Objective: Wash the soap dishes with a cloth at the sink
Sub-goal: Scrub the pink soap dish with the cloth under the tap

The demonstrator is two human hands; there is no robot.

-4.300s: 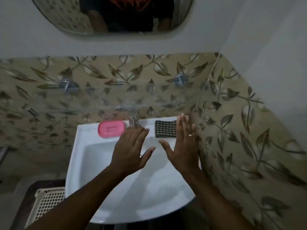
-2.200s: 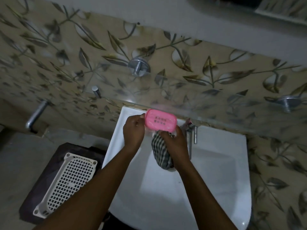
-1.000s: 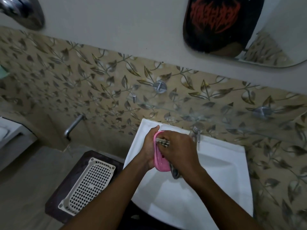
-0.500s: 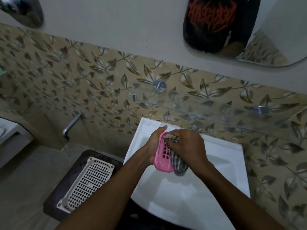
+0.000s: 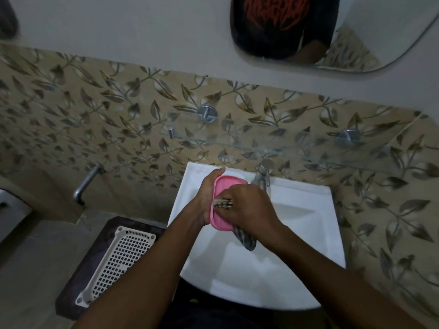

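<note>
Currently, head view: left hand [image 5: 206, 198] is cupping the pink soap dish [image 5: 222, 203] from behind, tilted on edge over the sink [image 5: 306, 236]. Right hand [image 5: 247, 207] is closed around the checked cloth [image 5: 244, 237], pressing it into the dish; a tail is dangling below. Tap [image 5: 262, 176] just beyond. Risk: wet plastic slipping from the one-sided hold under rubbing pressure, dropping into the basin.
</note>
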